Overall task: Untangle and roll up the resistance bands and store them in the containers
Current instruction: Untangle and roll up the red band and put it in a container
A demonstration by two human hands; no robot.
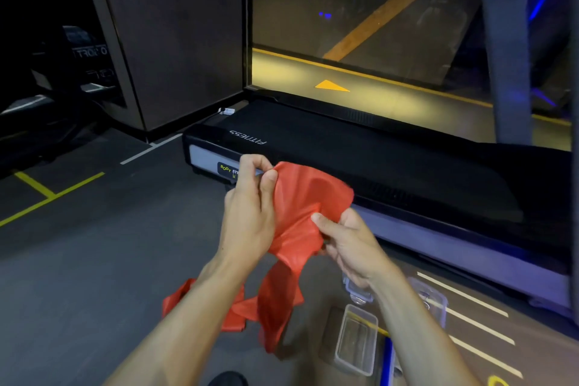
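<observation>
Both hands pinching red band point(300, 197) above floor: left hand point(250, 210) gripping its top edge, right hand point(347, 244) gripping bunched middle. Tail hanging beside clear containers point(357, 338).

A single wide-angle view is given, taken from the person's head and directed forward and steeply down. Both forearms are seen entering from the bottom edge, with the left hand point(250, 213) and the right hand point(351, 244) framed close, near the centre. The floor point(94, 260) is covered below and to the left, and a treadmill point(376, 160) is crossed diagonally just beyond the hands. Straight lines are bent toward the edges. No second view is supplied.
</observation>
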